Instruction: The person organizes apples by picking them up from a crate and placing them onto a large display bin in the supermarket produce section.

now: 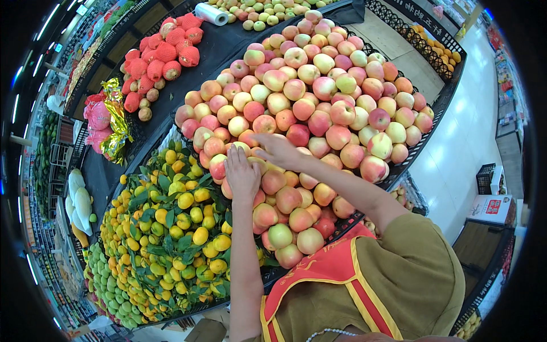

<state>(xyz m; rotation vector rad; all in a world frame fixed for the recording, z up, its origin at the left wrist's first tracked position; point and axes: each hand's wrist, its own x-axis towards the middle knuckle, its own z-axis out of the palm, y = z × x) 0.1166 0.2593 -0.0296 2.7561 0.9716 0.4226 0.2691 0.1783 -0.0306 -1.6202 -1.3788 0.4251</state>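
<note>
A large heap of red and yellow apples (295, 89) fills the display in front of me. My left hand (242, 173) lies flat on apples at the heap's left side, its fingers close together and pointing up the picture. Just right of it, my right hand (277, 151) reaches in from the right over the apples, slightly blurred, fingertips towards the left. Whether an apple is under its palm is hidden. Small orange citrus fruits with green leaves (171, 231) are piled left of my left forearm.
Pomegranates in red foam nets (164, 51) and a roll of plastic bags (211, 14) are on the black shelf behind. Green fruits (111, 286) lie at lower left. A black lattice edge (421, 147) borders the apples on the right, beside a shiny aisle floor (461, 128).
</note>
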